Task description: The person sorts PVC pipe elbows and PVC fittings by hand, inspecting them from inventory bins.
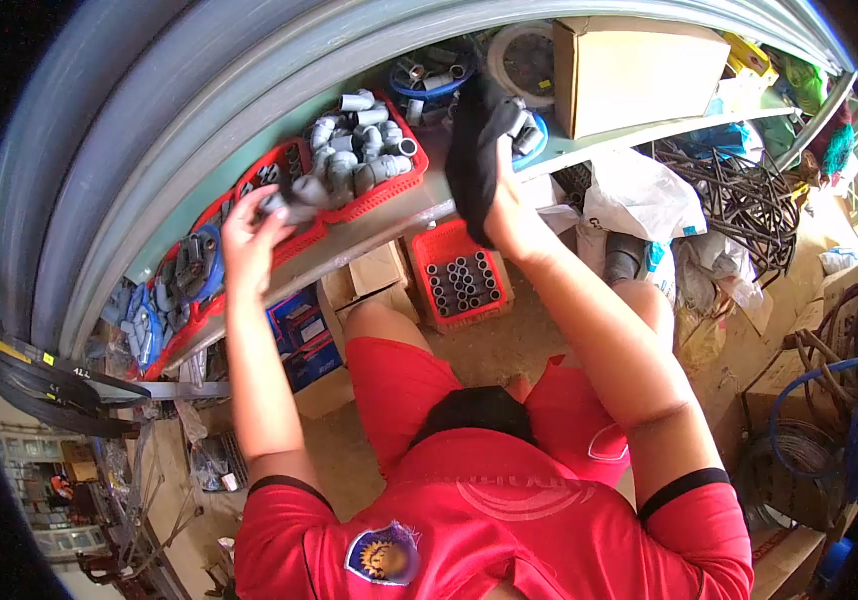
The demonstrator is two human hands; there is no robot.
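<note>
Shelf surface (389,222) extends in front of both hands. Left hand (247,240): thumb and fingers parted about a blurred grey fitting (273,204); from where I stand, I cannot tell whether they pinch it. Red basket (381,198) of grey fittings: just right of this hand. Right hand (506,208): black cloth (473,150) hides the fingers; grip cannot be told. Cardboard box (639,85): right of this hand. Red crate (447,243): below, between the hands.
</note>
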